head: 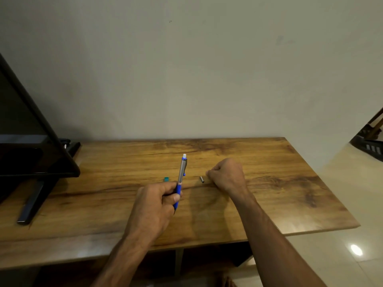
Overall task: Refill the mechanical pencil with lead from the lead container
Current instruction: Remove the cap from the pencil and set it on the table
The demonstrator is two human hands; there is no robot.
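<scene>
Pencil (182, 170) points up, gripped by the left hand (155, 204). Right hand (228, 175) rests curled on the table (290, 183); I cannot tell if it holds anything.

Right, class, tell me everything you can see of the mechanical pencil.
The mechanical pencil has a grey upper barrel, a blue lower grip, a small red-and-white band between them, a blue side clip and a white eraser on top. It looks like plastic. It is held nearly upright, eraser end up, over the wooden table. The left hand grips its blue lower part, thumb across the front.
</scene>
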